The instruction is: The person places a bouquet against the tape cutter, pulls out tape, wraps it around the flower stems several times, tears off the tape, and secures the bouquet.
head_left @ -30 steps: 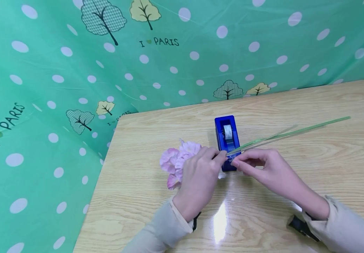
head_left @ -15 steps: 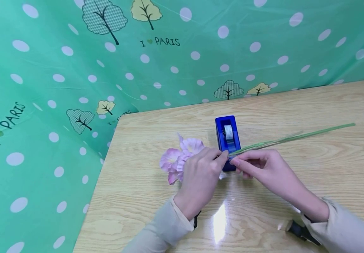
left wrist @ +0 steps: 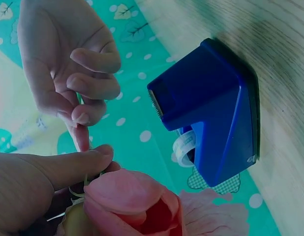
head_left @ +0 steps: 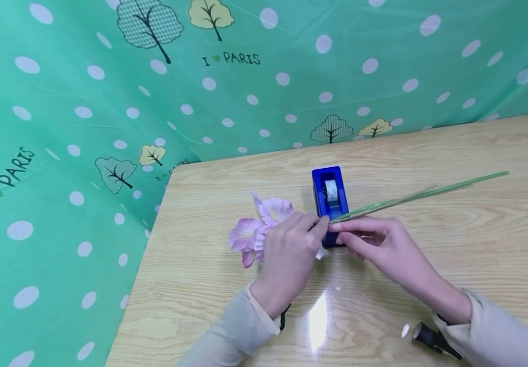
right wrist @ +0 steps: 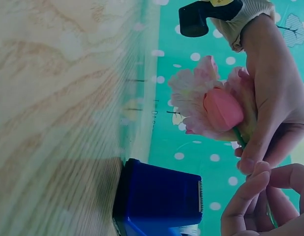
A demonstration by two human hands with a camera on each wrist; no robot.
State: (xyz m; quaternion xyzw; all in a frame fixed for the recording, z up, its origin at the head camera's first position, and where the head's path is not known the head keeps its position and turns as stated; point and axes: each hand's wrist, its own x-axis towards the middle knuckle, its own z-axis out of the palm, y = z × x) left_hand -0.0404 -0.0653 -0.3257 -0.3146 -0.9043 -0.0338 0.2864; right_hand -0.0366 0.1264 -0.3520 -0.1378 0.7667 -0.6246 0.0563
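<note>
My left hand grips the green flower stems just below the blooms. A pink-lilac flower with ruffled petals shows left of it, and a pink tulip stands out in the right wrist view. My right hand meets the left fingertips, its index finger along the stems and its thumb bent beneath; a stem passes among its curled fingers in the right wrist view. The stems run out to the right. Directly behind the hands stands a blue tape dispenser with a tape roll.
The wooden table carries the dispenser, its toothed cutter close to both hands. Green dotted cloth hangs along the back and left side. Black wrist gear sits at the right sleeve.
My right index finger has straightened along the stems toward the left fingertips. The stems draw closer together, their far end dipping then rising. The blooms have turned slightly; the left hand stays in place.
</note>
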